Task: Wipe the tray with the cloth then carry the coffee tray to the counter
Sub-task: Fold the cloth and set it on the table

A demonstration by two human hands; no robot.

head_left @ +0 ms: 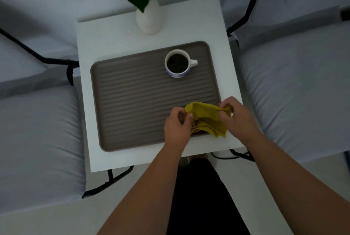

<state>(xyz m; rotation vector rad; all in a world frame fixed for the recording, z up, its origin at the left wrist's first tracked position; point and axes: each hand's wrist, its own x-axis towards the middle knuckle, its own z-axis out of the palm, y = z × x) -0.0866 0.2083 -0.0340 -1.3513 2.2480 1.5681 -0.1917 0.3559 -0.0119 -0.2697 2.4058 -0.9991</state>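
Note:
A brown ribbed tray [132, 102] lies on a small white table [117, 32]. A blue-and-white cup of coffee [178, 63] stands on the tray's far right part, handle to the right. A yellow cloth [205, 117] is bunched over the tray's near right corner. My left hand [177, 129] pinches the cloth's left side. My right hand [236, 116] grips its right side. Part of the cloth hangs over the tray's rim onto the table.
A white vase [149, 18] with a white flower and green leaves stands at the table's far edge, behind the tray. Grey cushioned chairs with black frames flank the table, one on the left [37, 130] and one on the right [295, 92].

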